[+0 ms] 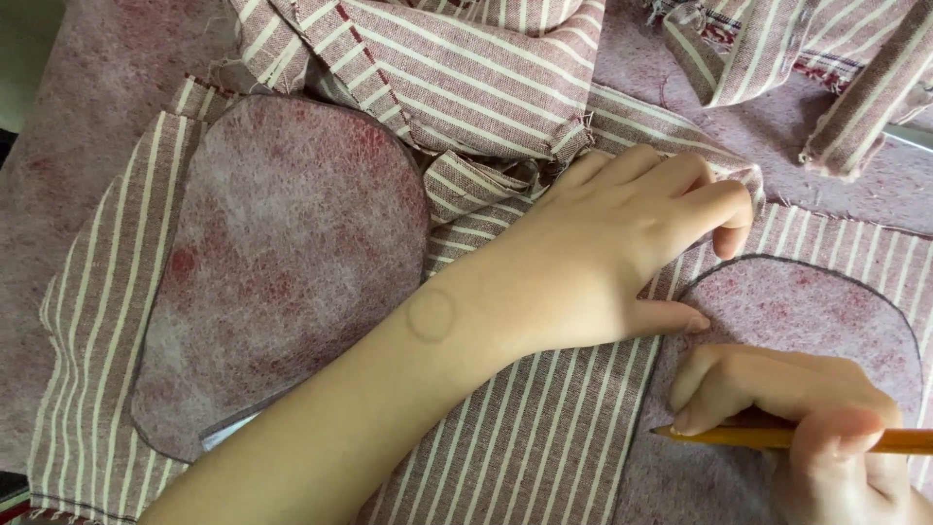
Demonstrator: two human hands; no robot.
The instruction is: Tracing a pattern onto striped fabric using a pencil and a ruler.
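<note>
Two rounded pink felt shapes on red-and-cream striped cloth (544, 437), each outlined in dark pencil.
Left hand (622, 253) spread open, pressing right felt shape (807, 311) flat; right hand (807, 418) closed around orange pencil (777, 437) at its edge; left felt shape (282, 262) lying untouched.

matt woven striped cloth (544, 447), fuzzy felt-like pattern pieces (282, 253), and a smooth, glossy orange pencil (777, 437).

A pinkish felt-covered work surface (87, 126) fills the view under soft daylight.
</note>
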